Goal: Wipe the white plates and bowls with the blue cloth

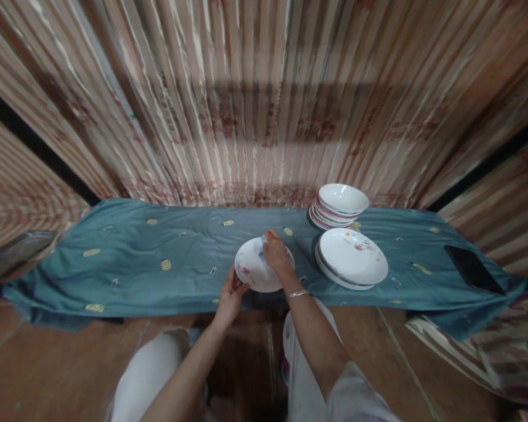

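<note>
A white plate (259, 275) with pink flowers near its rim is tilted slightly above the cloth, near the front edge of the table. My left hand (232, 292) grips its lower left rim, thumb on top and fingers underneath. Over the upper part of the plate, my right hand (275, 251) is closed on a light blue cloth (263, 248), which touches the plate's face. The hand hides most of that cloth. To the right lies a stack of similar flowered plates (352, 258), apart from both hands.
A stack of white bowls (341, 199) stands behind the plate stack. At the right end lies a dark flat tablet or phone (474, 269). A teal tablecloth (132, 258) with yellow pineapples covers the table. Striped curtains (255, 105) hang close behind, and dark poles (39, 143) slant at both sides.
</note>
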Motion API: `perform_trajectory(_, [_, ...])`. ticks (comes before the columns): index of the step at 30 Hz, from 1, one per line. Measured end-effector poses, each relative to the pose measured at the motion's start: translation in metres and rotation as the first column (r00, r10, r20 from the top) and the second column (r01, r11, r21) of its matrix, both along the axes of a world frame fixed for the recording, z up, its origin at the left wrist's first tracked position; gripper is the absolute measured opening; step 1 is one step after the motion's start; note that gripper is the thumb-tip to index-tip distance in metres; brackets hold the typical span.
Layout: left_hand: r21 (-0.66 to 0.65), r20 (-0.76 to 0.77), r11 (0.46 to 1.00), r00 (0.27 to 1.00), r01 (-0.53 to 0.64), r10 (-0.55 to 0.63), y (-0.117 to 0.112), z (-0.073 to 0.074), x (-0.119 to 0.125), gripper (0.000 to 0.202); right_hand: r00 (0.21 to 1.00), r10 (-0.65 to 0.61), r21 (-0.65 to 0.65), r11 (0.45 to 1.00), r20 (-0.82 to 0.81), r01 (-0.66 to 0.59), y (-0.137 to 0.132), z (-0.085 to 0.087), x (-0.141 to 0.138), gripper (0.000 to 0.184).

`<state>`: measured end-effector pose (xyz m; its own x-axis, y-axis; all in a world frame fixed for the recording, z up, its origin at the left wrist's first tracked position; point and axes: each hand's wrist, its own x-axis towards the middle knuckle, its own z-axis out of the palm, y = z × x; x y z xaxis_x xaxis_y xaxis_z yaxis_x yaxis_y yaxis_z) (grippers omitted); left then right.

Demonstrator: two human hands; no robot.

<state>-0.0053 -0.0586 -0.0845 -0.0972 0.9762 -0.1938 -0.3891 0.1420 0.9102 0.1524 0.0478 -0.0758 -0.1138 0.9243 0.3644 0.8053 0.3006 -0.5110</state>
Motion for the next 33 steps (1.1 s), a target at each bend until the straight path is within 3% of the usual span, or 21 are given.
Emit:
perform_trajectory(3, [-0.010,0.021,1.000,1.000,-0.004,0.005,0.000,0.002,0.001,0.075,0.999,-0.004,-0.054,0.999,-0.033,0.002,0.002,0.003,-0.014,0.043])
perform_trajectory(10, [-0.038,0.046,0.999,0.999,0.004,-0.002,-0.003,0.010,0.001,0.072,0.938,0.266,-0.027,0.960,-0.224,-0.278,-0.003,-0.004,-0.030,0.043])
perform_trajectory(17, [-0.028,0.046,1.000,0.999,0.006,-0.004,-0.004,0.014,-0.001,0.065,0.864,0.414,-0.012,0.900,-0.288,-0.435,-0.009,-0.004,-0.037,0.037])
perform_trajectory(25, [-0.022,0.102,1.000,0.995,0.008,-0.006,-0.001,0.019,-0.004,0.045,0.764,0.521,0.011,0.829,-0.380,-0.560,-0.030,0.009,-0.039,0.030])
perform_trajectory(33, [-0.047,0.176,0.998,0.983,-0.044,0.051,0.002,0.028,-0.007,0.026,0.691,0.568,-0.106,0.734,-0.448,-0.671,-0.051,0.022,-0.024,0.024])
